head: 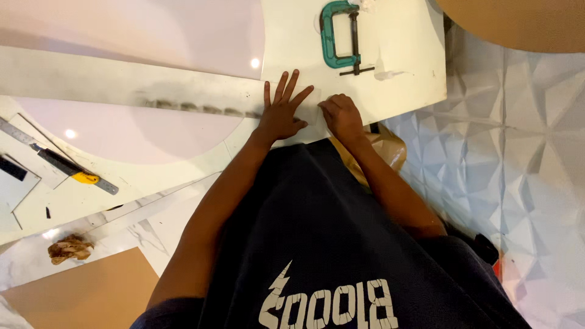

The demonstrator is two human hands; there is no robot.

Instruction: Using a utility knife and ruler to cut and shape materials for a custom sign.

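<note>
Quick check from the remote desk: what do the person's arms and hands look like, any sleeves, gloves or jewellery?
Both arms are bare from above the elbow down. The left hand and right hand wear no gloves, and no rings, watch or bands show. The only clothing in view is a dark navy short-sleeved shirt with a pale cracked print on its front.

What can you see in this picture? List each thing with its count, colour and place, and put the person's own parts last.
C-clamp: one, green with a black screw, on the white board at top centre.
White board: one, white, under the clamp and both hands.
Long straightedge: one, pale metal, across the upper left, its end under the left hand.
Steel ruler: one, silver, far left.
Utility knife: one, black and yellow, left, beside the ruler.
Crumpled rag: one, brown, lower left.
Brown sheet: one, tan, bottom left.
Left hand: fingers spread flat.
Right hand: fingers curled, pressing the board.
</note>
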